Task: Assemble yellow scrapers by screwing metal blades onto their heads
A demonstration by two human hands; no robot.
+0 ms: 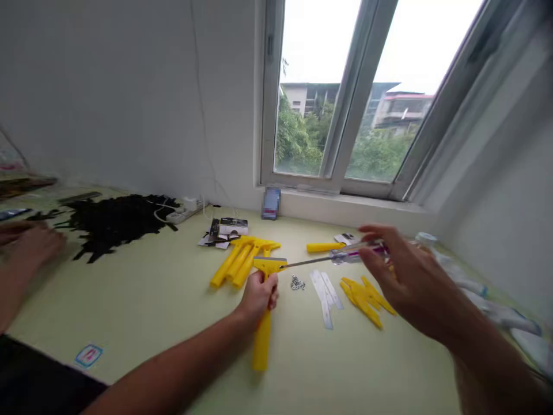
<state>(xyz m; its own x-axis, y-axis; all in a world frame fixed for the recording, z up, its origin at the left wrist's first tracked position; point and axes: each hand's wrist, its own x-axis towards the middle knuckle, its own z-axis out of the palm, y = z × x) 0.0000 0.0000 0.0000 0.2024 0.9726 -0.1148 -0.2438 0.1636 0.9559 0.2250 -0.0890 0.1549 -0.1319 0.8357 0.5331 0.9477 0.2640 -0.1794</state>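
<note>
The left hand grips a yellow T-shaped scraper above the tabletop, its fingers hiding part of the handle. The right hand pinches a screwdriver (its handle end partly covered), tip at the scraper's head. At far left, 1 other person's hands are blurred, their work unclear.

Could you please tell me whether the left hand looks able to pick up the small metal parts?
Probably not right now: the left hand is closed around the yellow tool. The way itself looks free, though; the small metal parts lie close by, with nothing visible between.
</note>
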